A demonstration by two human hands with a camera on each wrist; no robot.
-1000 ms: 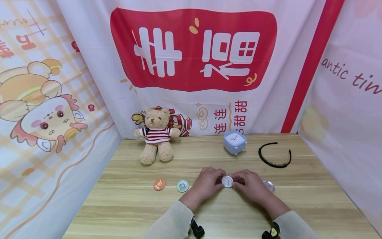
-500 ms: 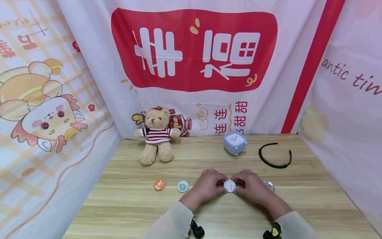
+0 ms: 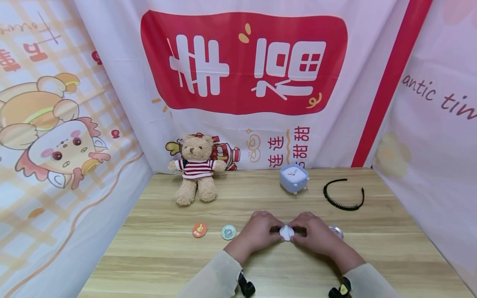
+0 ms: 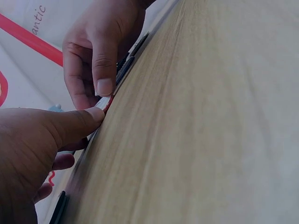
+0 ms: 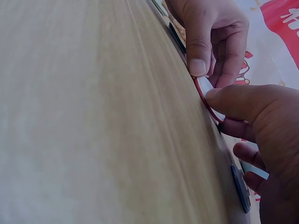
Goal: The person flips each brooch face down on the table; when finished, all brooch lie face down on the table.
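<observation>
A small round white disc (image 3: 286,233) is pinched between both hands, low over the table. The left hand (image 3: 259,232) holds its left edge with thumb and fingers, the right hand (image 3: 312,232) its right edge. In the right wrist view the disc (image 5: 204,88) shows a red rim and a white face, with the right thumb on it. The left wrist view shows the left thumb pressing the disc (image 4: 106,103). Left of the hands lie a green round badge (image 3: 228,232) and an orange one (image 3: 199,230). A silvery round piece (image 3: 336,232) is partly hidden behind the right hand.
A teddy bear (image 3: 196,169) in a striped shirt sits at the back left of the wooden table (image 3: 156,265). Toward the back right stand a blue clock (image 3: 294,178) and a black headband (image 3: 343,206). Printed cloths hang around the table.
Both hands and the disc have moved slightly toward the person and to the right since the earliest frame. Over the last half second the disc's face has tilted a little between the fingers.
</observation>
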